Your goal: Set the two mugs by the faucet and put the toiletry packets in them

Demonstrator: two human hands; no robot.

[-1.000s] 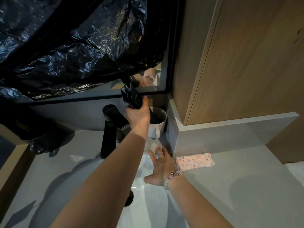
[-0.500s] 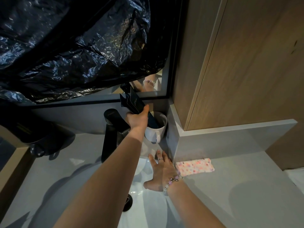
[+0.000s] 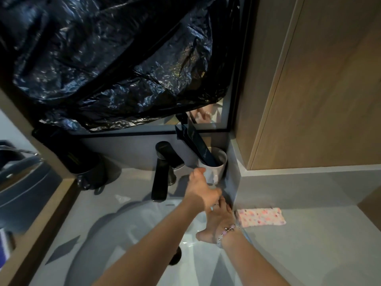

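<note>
A white mug (image 3: pixel 215 169) stands in the back corner, just right of the black faucet (image 3: pixel 162 172). Dark toiletry packets (image 3: pixel 194 141) stick up out of it, leaning left. My left hand (image 3: pixel 200 188) hovers low in front of the mug with nothing in it, thumb near the mug's side. My right hand (image 3: pixel 218 221), with a bead bracelet, lies flat on the sink rim. Left of the faucet sits a dark mug-like object (image 3: pixel 90 174) in shadow, with something dark standing in it.
A crumpled black plastic bag (image 3: pixel 113 58) hangs over the mirror. A pink spotted cloth (image 3: pixel 260 216) lies on the grey counter (image 3: pixel 309 234). The white basin (image 3: pixel 134 234) with a black drain plug (image 3: pixel 175 258) is below. A wooden cabinet (image 3: pixel 319 79) rises at right.
My left hand let go of the dark packets, which now stand in the white mug, and drew back and down. My right hand stayed on the sink rim.
</note>
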